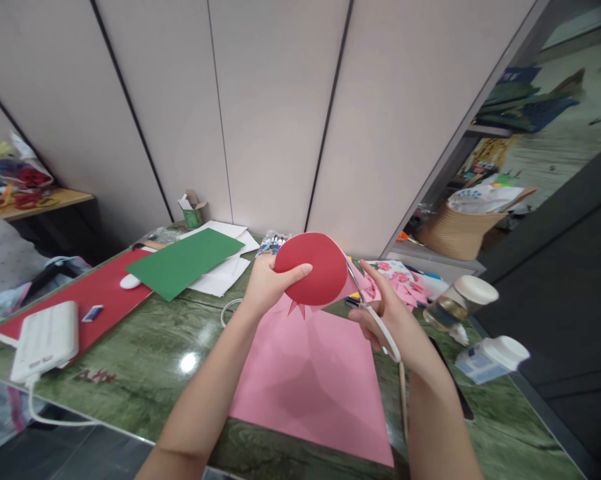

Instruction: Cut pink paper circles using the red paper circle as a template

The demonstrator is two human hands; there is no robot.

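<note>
My left hand (275,280) grips a red paper circle (318,270) by its left side, thumb lying across its face. Pink paper (348,280) shows behind the circle's right edge. My right hand (385,310) has its fingers in the white handles of a pair of scissors (365,300), whose blades point up along that right edge. Small red pointed strips (297,309) hang under the circle. Below both hands, a large pink sheet (310,393) lies on the green marbled table (180,400).
To the left lie a green sheet (185,263), white papers (220,277), a red sheet (115,293), an eraser (92,313) and a white power bank (48,340) with a cable. A jar (460,303) and a white bottle (493,360) stand at right, near pink paper pieces (410,290).
</note>
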